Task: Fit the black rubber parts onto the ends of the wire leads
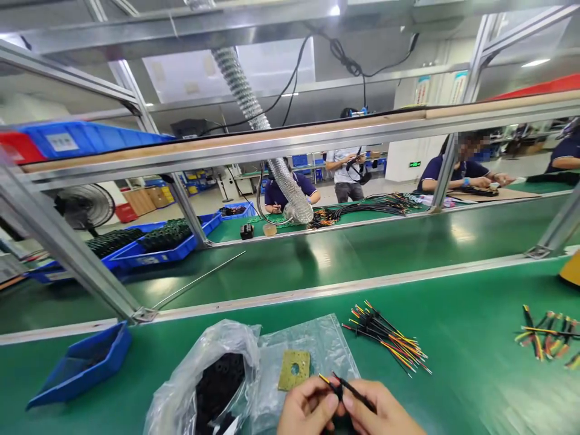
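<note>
The left hand (308, 412) and the right hand (383, 414) met at the bottom edge, fingertips drawn together. Both pinched a short wire (347, 386) with a yellow-and-red end and a black sleeve, held just above the green surface (475, 386). The frame cut off both palms and wrists, so how the lower fingers curled could not be told. Just beyond the hands lay a clear zip bag (317, 338) bearing a yellowish square pad (294, 370) with a hole. Beside it sat a crumpled plastic bag (212, 345) of black parts too dark to identify. A loose bundle of wires (389, 344) lay to the right, and another bundle (546, 338) lay well apart.
</note>
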Demonstrator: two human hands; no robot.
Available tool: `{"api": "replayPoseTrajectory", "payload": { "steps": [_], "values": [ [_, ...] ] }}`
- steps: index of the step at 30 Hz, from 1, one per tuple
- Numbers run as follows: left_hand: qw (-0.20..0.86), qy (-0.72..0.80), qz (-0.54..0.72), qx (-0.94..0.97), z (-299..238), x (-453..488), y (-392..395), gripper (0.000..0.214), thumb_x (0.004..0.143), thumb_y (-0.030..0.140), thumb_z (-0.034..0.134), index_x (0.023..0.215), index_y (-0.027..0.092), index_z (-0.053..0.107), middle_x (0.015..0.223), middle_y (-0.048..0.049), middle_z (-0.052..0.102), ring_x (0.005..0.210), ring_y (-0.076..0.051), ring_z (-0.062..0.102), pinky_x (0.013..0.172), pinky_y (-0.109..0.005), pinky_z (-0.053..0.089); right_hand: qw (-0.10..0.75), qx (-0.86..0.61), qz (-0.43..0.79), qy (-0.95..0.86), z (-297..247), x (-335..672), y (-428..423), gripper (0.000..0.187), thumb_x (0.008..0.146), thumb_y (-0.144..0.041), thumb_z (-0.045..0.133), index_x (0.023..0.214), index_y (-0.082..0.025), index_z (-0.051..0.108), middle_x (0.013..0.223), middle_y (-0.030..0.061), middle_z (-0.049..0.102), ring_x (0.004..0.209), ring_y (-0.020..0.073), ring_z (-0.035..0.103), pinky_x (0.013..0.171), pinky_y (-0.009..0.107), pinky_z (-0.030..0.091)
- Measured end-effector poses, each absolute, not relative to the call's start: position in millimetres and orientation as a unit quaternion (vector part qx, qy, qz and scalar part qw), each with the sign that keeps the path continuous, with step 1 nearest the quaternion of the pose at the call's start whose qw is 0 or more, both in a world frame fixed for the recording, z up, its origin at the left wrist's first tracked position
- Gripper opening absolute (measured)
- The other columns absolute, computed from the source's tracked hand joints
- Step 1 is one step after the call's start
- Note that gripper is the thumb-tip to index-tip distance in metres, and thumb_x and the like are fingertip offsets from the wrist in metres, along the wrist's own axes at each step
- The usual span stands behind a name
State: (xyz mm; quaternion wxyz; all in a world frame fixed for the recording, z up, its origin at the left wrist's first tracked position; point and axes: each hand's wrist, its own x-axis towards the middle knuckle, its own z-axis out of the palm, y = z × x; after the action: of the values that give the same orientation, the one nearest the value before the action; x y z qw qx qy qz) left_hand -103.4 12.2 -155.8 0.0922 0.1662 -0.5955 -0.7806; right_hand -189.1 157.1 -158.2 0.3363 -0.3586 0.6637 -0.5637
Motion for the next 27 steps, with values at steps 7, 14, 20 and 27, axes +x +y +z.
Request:
{"api": "replayPoseTrajectory", "payload": {
  "steps": [7, 14, 20, 27],
  "values": [
    [0.150, -0.868, -0.458, 0.122, -98, -75, -35, 0.032, 0.090, 0.047, 0.054, 0.094, 0.023, 0.075, 0.097, -0.0073, 0.071, 0.087, -0.024, 0.067, 0.072, -0.030, 0.052, -0.249, -0.336, -0.255, 0.872, -153, -267, 180, 0.030, 0.095, -0.013, 0.037, 0.102, -0.016, 0.066, 0.089, 0.0090, 0.068, 0.081, 0.0217, 0.063, 0.070, 0.029, 0.046],
    [-0.060, -0.956, 0.054, 0.281, -93, -40, -125, 0.042, 0.090, 0.012, 0.037, 0.119, 0.011, 0.068, 0.121, -0.0176, 0.068, 0.110, -0.033, 0.065, 0.093, -0.045, 0.047, -0.256, -0.300, -0.232, 0.889, -153, -298, 176, 0.027, 0.092, -0.013, 0.045, 0.086, -0.015, 0.071, 0.081, 0.0132, 0.064, 0.073, 0.0272, 0.057, 0.066, 0.036, 0.042],
    [-0.048, -0.963, 0.092, 0.248, -111, -41, -136, 0.040, 0.088, 0.013, 0.035, 0.103, 0.014, 0.072, 0.109, -0.0155, 0.071, 0.105, -0.033, 0.066, 0.088, -0.043, 0.048, -0.244, -0.266, -0.323, 0.875, -134, -280, 190, 0.031, 0.097, -0.019, 0.036, 0.107, -0.017, 0.066, 0.100, 0.0122, 0.065, 0.086, 0.0251, 0.062, 0.072, 0.034, 0.047],
    [0.138, -0.958, -0.054, 0.246, -96, -26, -124, 0.023, 0.090, 0.032, 0.042, 0.089, 0.023, 0.063, 0.085, -0.0076, 0.073, 0.077, -0.027, 0.070, 0.066, -0.033, 0.050, -0.050, -0.391, -0.448, 0.802, -140, -219, 167, 0.026, 0.089, -0.014, 0.038, 0.087, -0.021, 0.062, 0.075, 0.0015, 0.068, 0.069, 0.0166, 0.065, 0.065, 0.024, 0.048]
  ]
}}
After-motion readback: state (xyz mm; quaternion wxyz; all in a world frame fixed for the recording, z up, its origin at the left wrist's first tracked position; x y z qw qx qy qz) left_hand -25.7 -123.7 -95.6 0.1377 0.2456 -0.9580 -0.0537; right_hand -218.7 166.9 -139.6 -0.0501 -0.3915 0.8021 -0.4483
